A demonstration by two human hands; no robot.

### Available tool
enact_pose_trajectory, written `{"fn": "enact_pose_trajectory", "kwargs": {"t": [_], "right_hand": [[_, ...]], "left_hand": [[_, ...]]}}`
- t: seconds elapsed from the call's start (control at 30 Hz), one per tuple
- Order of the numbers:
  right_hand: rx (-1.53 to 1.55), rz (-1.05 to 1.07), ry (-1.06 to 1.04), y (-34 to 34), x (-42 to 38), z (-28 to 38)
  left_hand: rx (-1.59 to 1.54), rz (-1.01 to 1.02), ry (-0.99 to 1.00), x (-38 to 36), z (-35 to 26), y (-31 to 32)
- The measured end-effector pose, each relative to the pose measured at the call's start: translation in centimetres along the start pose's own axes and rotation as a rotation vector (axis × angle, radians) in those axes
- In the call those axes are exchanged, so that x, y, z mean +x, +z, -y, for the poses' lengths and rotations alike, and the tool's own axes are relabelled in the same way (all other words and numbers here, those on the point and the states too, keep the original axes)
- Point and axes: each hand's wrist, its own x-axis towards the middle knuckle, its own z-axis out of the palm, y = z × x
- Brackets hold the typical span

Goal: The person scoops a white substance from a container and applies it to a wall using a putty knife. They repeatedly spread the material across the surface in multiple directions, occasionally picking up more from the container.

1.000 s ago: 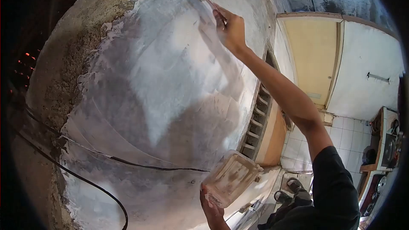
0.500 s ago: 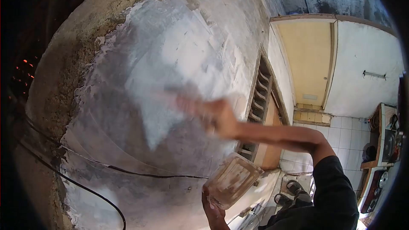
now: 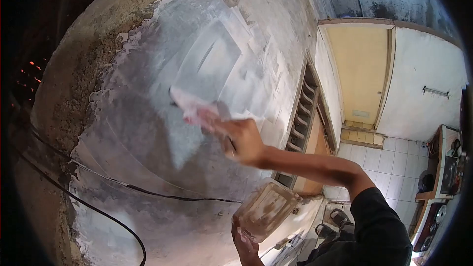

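Observation:
My right hand [image 3: 244,140] is closed around a putty knife [image 3: 192,104], smeared with pinkish-white paste and slightly blurred. Its blade edge lies against the wall [image 3: 133,133], over a patch of wet white skim coat [image 3: 207,64]. Lower down, my left hand [image 3: 245,244] grips a shallow rectangular plastic container [image 3: 268,212] from beneath and at its side. The container is tilted, and whitish residue coats its surface. Some paste also shows on the left fingers.
A black cable [image 3: 182,198] runs across the wall, and another cable [image 3: 98,212] curves below it. Right of the plaster is a slatted vent opening [image 3: 303,111]. Beyond stand a yellow door [image 3: 357,69] and a counter with a stove [image 3: 436,221]. Bare rough masonry [image 3: 93,54] borders the coating.
The putty knife and right hand have moved slightly left and become sharper. A smooth stroke now shows in the white coating above. The left hand keeps the container in nearly the same place.

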Motion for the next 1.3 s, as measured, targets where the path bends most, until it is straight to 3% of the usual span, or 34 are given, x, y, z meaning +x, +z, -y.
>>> {"fn": "enact_pose_trajectory", "kwargs": {"t": [0.07,0.13,0.2,0.27,0.3,0.4,0.53,0.6,0.67,0.7,0.73,0.77,0.87,0.97,1.03,1.1,1.2,1.27,1.3], "right_hand": [[0.237,-0.074,-0.012,0.1,-1.1,0.4],[0.271,-0.084,-0.038,-0.5,-0.9,-0.6],[0.23,-0.124,0.08,-3.6,1.4,-1.2],[0.038,-0.231,0.136,-5.3,4.1,-4.2],[0.153,-0.364,0.207,-5.6,5.2,-6.1],[0.155,-0.606,0.142,-7.5,10.2,-14.7],[-0.186,-0.601,0.298,-9.6,14.9,-19.9],[-0.254,-0.491,0.049,-8.5,16.0,-23.9],[-0.307,-0.264,0.116,-5.6,14.3,-21.5],[-0.352,-0.437,-0.058,-3.1,13.1,-20.5],[-0.26,-0.346,0.141,-2.9,11.6,-16.2],[-0.309,-0.351,0.109,-2.4,10.5,-15.6],[-0.074,-0.324,-0.069,-3.2,8.0,-12.0],[-0.061,-0.393,-0.063,-6.0,9.5,-13.5],[-0.244,-0.525,0.125,-7.9,12.4,-14.6],[-0.355,-0.663,0.157,-8.6,15.9,-18.0],[-0.23,-0.528,-0.008,-5.8,16.1,-22.2],[-0.405,-0.439,0.064,-1.2,12.7,-17.8],[-0.314,-0.404,0.095,-0.3,10.6,-13.5]], "left_hand": [[-0.009,0.016,0.007,0.2,0.0,-0.2],[-0.016,0.032,-0.005,0.4,0.1,-0.4],[0.001,0.0,0.027,0.1,0.7,-1.8],[0.021,-0.035,0.057,-0.1,1.0,-3.1],[0.012,-0.016,0.072,-0.2,1.1,-3.7],[-0.02,-0.056,0.032,-0.5,0.2,-3.5],[0.03,-0.074,0.006,-0.4,-0.3,-3.9],[0.055,-0.091,0.021,-0.1,0.1,-4.3],[0.078,-0.109,0.032,0.3,0.1,-4.2],[0.082,-0.09,0.029,0.5,0.0,-3.9],[0.085,-0.071,0.024,0.6,0.0,-3.6],[0.086,-0.051,0.018,0.8,0.0,-3.2],[0.096,-0.004,0.001,1.3,0.1,-2.8],[0.102,-0.004,-0.021,1.5,0.3,-2.9],[0.123,0.009,-0.006,1.8,0.5,-3.0],[0.117,0.017,0.024,1.5,0.6,-3.1],[0.117,0.015,0.034,1.1,0.6,-3.5],[0.108,0.01,0.02,1.4,0.4,-3.1],[0.108,0.01,0.02,1.2,0.3,-2.6]]}}
